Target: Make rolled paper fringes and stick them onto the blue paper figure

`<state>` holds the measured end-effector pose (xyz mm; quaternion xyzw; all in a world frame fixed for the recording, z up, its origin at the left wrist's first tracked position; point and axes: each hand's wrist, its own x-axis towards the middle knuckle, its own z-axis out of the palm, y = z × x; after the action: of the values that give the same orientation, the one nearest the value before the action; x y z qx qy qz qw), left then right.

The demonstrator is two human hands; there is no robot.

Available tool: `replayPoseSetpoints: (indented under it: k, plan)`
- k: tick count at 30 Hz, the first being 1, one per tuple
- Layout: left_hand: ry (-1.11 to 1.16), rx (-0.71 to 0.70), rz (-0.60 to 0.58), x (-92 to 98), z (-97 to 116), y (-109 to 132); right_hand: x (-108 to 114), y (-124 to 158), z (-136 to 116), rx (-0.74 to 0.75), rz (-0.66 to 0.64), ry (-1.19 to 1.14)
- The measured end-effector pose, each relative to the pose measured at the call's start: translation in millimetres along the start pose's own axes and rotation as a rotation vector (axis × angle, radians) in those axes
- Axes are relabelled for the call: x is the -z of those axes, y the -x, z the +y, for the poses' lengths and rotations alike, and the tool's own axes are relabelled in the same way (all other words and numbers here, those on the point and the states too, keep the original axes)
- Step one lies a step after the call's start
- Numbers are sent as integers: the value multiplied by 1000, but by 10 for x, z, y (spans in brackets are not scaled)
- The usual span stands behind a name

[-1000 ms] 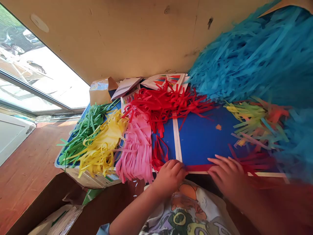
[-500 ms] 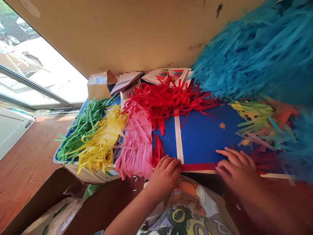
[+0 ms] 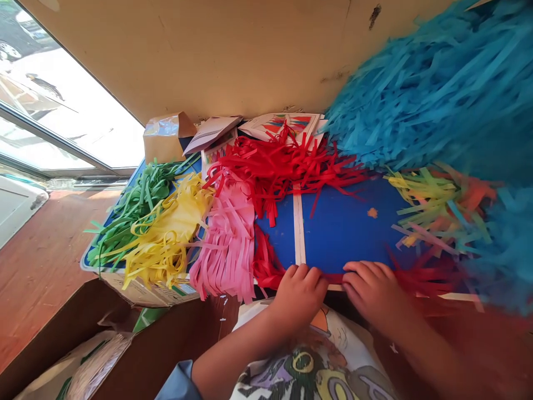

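At the near edge of the blue table point(image 3: 345, 228), a red tissue paper fringe point(image 3: 266, 261) lies in a narrow band, its cut strands spreading out on both sides. My left hand point(image 3: 300, 294) is closed over the band, fingers curled and fingertips on the table edge. A short way to the right, my right hand point(image 3: 372, 294) grips the same band with bent fingers. Between them a thin red stretch shows. What lies under both palms is hidden. Beside my left hand sits a pink fringe point(image 3: 229, 250).
Yellow fringe point(image 3: 166, 233), green fringe point(image 3: 141, 205) and a red fringe pile point(image 3: 291, 164) lie on the table. A large blue fringe heap point(image 3: 425, 100) fills the right back, with multicoloured strips point(image 3: 445, 200) below it. An open cardboard box point(image 3: 154, 350) stands at lower left.
My right hand has moved left and its fingers have closed on the red band. My left hand has slid slightly right along it. The view has shifted a little.
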<state>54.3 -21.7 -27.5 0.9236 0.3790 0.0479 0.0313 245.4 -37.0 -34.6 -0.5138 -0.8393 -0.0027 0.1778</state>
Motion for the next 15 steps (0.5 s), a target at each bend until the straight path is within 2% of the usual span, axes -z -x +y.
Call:
replayPoseSetpoints:
  k: [3,9,15]
  plan:
    - [8,17,46,-9,-78,49,-13,-19,22,-24,-3,-66]
    - [88,66,217,1,-178,151,32,10,87,-68,-23,-148]
    - [129,102,303,-16,-163,159,26,8,152,-110,-58,-56]
